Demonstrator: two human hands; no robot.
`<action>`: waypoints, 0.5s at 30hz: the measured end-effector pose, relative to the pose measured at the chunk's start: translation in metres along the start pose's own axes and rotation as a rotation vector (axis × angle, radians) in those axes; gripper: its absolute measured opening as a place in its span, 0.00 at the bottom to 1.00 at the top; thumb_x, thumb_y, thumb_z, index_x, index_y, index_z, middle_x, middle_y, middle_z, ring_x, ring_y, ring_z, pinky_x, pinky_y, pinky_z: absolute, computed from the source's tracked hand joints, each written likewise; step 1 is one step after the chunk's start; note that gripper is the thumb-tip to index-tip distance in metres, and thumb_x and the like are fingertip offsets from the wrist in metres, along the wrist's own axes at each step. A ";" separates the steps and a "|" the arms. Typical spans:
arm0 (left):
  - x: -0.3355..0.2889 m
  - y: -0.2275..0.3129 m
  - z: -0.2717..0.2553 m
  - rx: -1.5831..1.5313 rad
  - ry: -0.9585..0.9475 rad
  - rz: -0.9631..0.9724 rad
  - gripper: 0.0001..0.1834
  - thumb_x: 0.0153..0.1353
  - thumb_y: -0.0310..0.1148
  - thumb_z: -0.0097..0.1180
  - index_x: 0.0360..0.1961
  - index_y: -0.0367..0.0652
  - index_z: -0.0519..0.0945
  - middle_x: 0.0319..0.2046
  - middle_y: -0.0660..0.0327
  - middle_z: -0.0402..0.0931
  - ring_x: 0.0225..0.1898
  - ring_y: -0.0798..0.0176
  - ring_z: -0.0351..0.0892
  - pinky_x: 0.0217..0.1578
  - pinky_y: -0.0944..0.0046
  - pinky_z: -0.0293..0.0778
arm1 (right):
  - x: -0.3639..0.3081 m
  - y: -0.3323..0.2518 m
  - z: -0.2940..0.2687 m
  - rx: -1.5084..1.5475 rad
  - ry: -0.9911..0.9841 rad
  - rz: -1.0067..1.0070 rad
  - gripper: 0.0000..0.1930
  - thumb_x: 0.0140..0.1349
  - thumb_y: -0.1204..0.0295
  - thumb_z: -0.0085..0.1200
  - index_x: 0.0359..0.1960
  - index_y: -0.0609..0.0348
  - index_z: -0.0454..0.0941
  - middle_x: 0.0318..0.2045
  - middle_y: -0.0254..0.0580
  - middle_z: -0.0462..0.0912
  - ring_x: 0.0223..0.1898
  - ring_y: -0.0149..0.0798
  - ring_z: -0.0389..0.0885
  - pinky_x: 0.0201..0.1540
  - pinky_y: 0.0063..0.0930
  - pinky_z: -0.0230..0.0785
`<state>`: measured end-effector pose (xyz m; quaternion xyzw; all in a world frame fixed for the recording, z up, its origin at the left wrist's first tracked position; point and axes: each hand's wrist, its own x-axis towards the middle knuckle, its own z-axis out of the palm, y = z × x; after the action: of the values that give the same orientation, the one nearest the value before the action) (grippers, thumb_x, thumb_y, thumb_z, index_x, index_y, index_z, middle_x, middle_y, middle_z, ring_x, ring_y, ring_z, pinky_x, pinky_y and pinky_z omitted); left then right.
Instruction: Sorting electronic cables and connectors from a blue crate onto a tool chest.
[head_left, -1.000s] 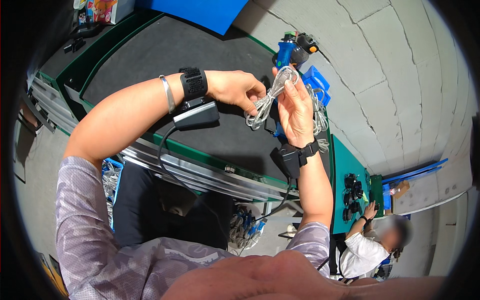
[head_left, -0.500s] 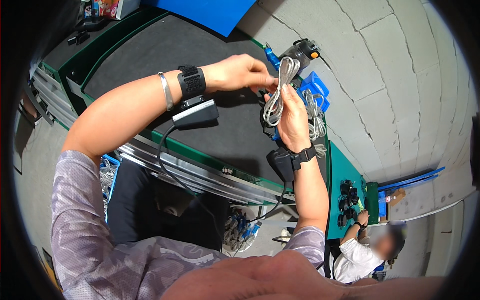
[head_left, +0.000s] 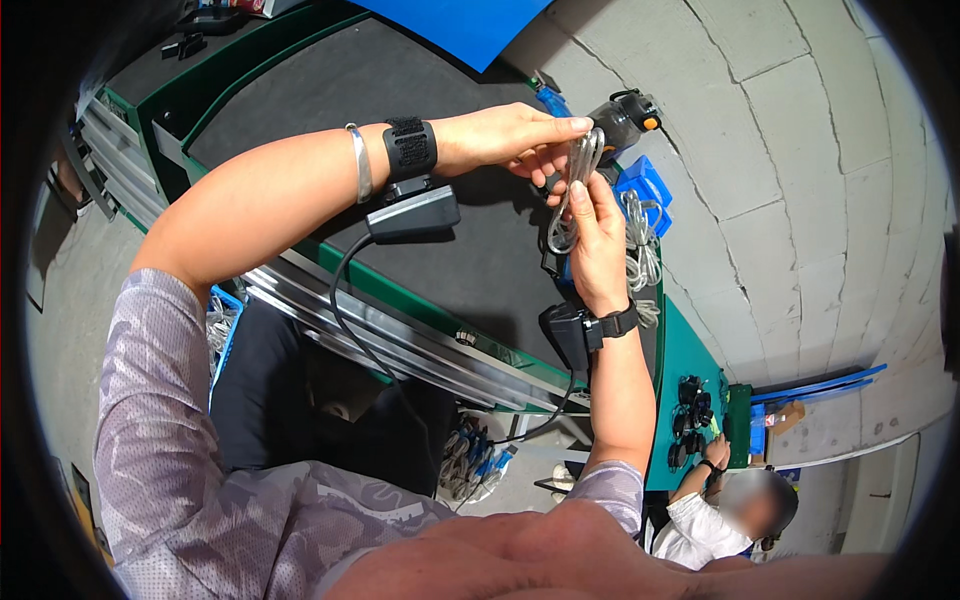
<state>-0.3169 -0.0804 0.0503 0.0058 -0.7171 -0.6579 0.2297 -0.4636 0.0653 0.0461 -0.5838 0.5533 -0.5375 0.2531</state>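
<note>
My right hand is closed around a looped bundle of grey cable, thumb lying along its near side. At the bundle's far end, my left hand grips it between thumb and curled fingers. The bundle is held above the dark bench top, near its right side. The fingertips behind the cable are partly hidden. Dark straps with boxy devices sit on both wrists.
Beside my right hand lie more coiled cables and a blue bin. A bottle stands behind. A blue panel overhangs the bench. Below is a container of cables. A person works at a green table, right.
My left hand has shifted to the bundle's far end, its thumb now stretched across it. The cable bundle looks narrower and turned. The whole view has shifted slightly.
</note>
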 end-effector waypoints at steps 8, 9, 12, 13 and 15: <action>0.004 -0.007 -0.004 -0.070 -0.017 -0.041 0.30 0.64 0.64 0.44 0.33 0.46 0.79 0.31 0.66 0.78 0.31 0.73 0.72 0.41 0.68 0.71 | 0.000 0.005 -0.001 0.118 0.030 0.060 0.17 0.70 0.64 0.49 0.54 0.62 0.73 0.39 0.34 0.79 0.40 0.28 0.75 0.47 0.23 0.67; 0.005 -0.008 -0.004 -0.071 -0.031 -0.024 0.30 0.64 0.64 0.44 0.33 0.46 0.79 0.31 0.66 0.78 0.31 0.73 0.72 0.41 0.68 0.71 | 0.000 0.005 -0.002 0.124 0.020 0.043 0.17 0.70 0.64 0.49 0.54 0.62 0.73 0.39 0.34 0.79 0.40 0.28 0.75 0.47 0.23 0.67; 0.004 -0.010 -0.005 -0.109 -0.005 -0.065 0.31 0.63 0.65 0.45 0.34 0.46 0.80 0.31 0.66 0.78 0.32 0.73 0.73 0.41 0.68 0.71 | 0.000 0.004 -0.003 -0.006 0.015 0.028 0.18 0.70 0.64 0.49 0.55 0.62 0.73 0.40 0.34 0.79 0.40 0.28 0.75 0.47 0.22 0.67; 0.004 -0.010 -0.006 -0.086 -0.024 -0.054 0.31 0.63 0.65 0.45 0.35 0.45 0.80 0.31 0.66 0.78 0.32 0.73 0.73 0.41 0.68 0.71 | -0.001 0.003 -0.003 -0.019 0.011 0.024 0.18 0.70 0.64 0.49 0.55 0.62 0.72 0.40 0.34 0.79 0.40 0.28 0.75 0.47 0.22 0.67; 0.005 -0.010 -0.006 -0.062 -0.044 -0.042 0.32 0.62 0.65 0.46 0.35 0.45 0.80 0.32 0.66 0.78 0.32 0.73 0.73 0.41 0.68 0.71 | -0.001 0.003 -0.003 -0.033 0.008 0.018 0.18 0.70 0.64 0.50 0.55 0.62 0.72 0.40 0.35 0.79 0.40 0.28 0.75 0.47 0.22 0.67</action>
<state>-0.3224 -0.0894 0.0424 -0.0006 -0.7008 -0.6847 0.2001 -0.4676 0.0667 0.0444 -0.5806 0.5685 -0.5284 0.2461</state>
